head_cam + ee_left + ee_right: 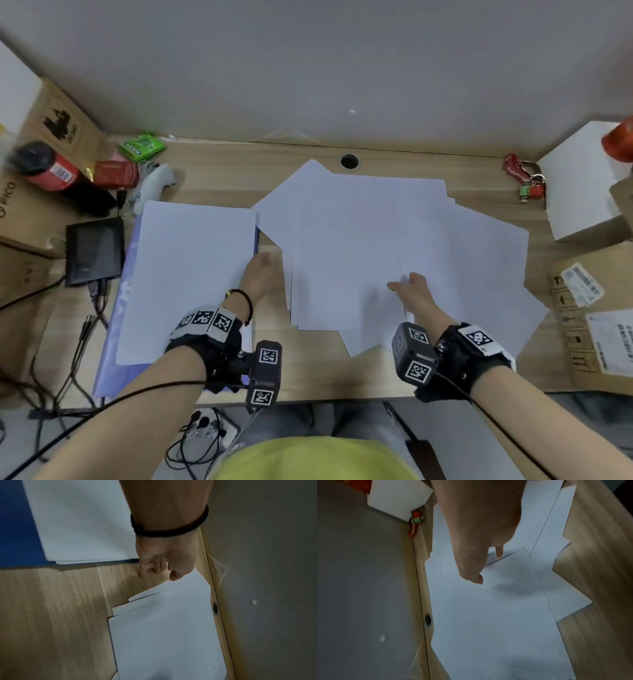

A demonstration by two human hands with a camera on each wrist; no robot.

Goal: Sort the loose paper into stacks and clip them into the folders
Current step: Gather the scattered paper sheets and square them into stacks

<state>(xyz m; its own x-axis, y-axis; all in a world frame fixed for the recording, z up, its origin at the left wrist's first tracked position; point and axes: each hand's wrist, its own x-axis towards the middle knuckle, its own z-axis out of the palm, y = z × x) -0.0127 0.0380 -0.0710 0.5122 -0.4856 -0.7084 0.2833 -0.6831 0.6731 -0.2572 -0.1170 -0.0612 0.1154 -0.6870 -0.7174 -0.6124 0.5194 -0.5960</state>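
Left hand (257, 274) fingers down beside folder (15, 524) — right hand (412, 287) over loose sheets (359, 246)

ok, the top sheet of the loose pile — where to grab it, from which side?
Probably its near right corner, from the right. The top sheet lies flat on the loose pile, so little else offers a pinch; the right hand already hovers there, and in the right wrist view an edge looks slightly raised by its fingertips.

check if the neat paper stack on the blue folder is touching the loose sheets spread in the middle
Apart. The left wrist view shows bare desk between the neat stack on the blue folder and the loose sheets.
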